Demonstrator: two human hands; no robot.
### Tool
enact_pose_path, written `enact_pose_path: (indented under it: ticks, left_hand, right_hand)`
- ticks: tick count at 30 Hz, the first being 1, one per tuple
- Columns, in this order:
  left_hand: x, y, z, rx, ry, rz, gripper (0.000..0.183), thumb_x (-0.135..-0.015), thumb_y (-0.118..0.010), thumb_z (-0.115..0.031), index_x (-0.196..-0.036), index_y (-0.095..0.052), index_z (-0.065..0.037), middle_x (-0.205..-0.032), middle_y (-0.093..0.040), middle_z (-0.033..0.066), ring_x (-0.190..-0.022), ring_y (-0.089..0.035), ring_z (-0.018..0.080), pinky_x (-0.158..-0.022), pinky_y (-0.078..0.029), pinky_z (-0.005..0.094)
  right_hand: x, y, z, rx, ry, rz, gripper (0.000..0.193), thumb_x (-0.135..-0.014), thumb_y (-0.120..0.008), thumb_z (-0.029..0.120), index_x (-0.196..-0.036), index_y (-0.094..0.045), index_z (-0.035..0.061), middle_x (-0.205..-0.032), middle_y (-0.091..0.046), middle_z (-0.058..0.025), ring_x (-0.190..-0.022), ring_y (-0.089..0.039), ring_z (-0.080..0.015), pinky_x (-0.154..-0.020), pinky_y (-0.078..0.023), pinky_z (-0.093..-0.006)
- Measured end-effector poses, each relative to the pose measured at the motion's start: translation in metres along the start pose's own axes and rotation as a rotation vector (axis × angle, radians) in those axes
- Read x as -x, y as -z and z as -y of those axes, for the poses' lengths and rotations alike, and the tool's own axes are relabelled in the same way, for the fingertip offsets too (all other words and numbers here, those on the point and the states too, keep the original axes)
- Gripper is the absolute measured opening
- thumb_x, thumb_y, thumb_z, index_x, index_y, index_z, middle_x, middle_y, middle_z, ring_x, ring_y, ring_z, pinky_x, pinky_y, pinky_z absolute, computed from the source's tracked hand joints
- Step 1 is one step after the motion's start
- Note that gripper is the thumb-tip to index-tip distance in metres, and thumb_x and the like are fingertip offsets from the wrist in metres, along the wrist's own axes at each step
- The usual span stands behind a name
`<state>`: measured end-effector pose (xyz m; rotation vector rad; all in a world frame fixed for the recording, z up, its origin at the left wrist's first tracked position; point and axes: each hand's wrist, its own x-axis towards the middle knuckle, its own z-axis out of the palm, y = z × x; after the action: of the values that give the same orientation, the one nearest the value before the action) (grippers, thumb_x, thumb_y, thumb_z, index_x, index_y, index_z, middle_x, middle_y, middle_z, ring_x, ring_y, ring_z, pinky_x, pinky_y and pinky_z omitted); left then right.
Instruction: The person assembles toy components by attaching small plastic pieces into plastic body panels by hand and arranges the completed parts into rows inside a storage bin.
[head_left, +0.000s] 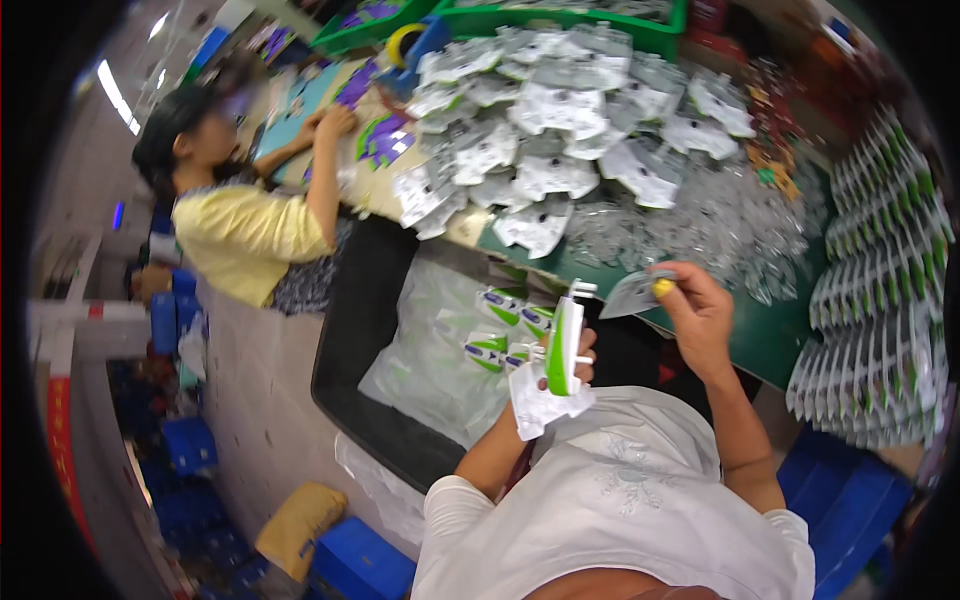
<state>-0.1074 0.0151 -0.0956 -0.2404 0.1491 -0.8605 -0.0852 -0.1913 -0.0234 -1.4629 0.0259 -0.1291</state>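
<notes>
My left hand (588,352) is closed around a slim green-and-white package (562,350), held upright in front of my chest. A white printed sheet (545,405) hangs below it, partly covering that hand. A little to the right, my right hand (702,312) pinches a clear, thin plastic piece (632,294) between thumb and fingers. The thumb wears a yellow finger cover (662,287). The two held things are apart. Beyond my right hand lies a heap of clear plastic pieces (690,225) on the green tabletop.
Stacked grey-white packs (560,100) cover the table ahead. Left of my hands, a black bin (350,350) with a plastic liner holds several green-and-white packages (487,352). Rows of packages (875,300) stand at right. A co-worker (250,225) in yellow works at far left; blue crates (365,562) sit below.
</notes>
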Motion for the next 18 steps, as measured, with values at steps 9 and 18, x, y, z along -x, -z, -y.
enact_pose_path:
  ticks: [9,18]
  left_hand:
    - [-0.068,-0.012,0.064,0.131,0.309,0.209,0.021,-0.092,-0.039,-0.027,-0.077,-0.033,-0.013,-0.061,-0.033,-0.0005,-0.048,-0.031,0.0119,-0.048,-0.025,0.026]
    - [-0.054,-0.006,0.051,-0.066,0.26,0.216,0.053,-0.086,-0.044,-0.043,-0.13,-0.036,-0.016,-0.123,-0.05,0.0125,-0.048,-0.037,0.0139,-0.043,-0.031,0.0238]
  right_hand:
    - [0.013,0.01,0.0,-0.193,0.036,0.01,0.013,-0.087,-0.056,0.009,-0.095,-0.056,-0.001,-0.089,-0.059,-0.0014,-0.078,-0.052,-0.0054,-0.073,-0.043,-0.0207]
    - [-0.009,-0.006,0.025,-0.143,-0.226,0.337,0.014,-0.086,-0.057,0.008,-0.096,-0.054,-0.0002,-0.084,-0.061,-0.0028,-0.073,-0.054,-0.0039,-0.06,-0.046,-0.0183]
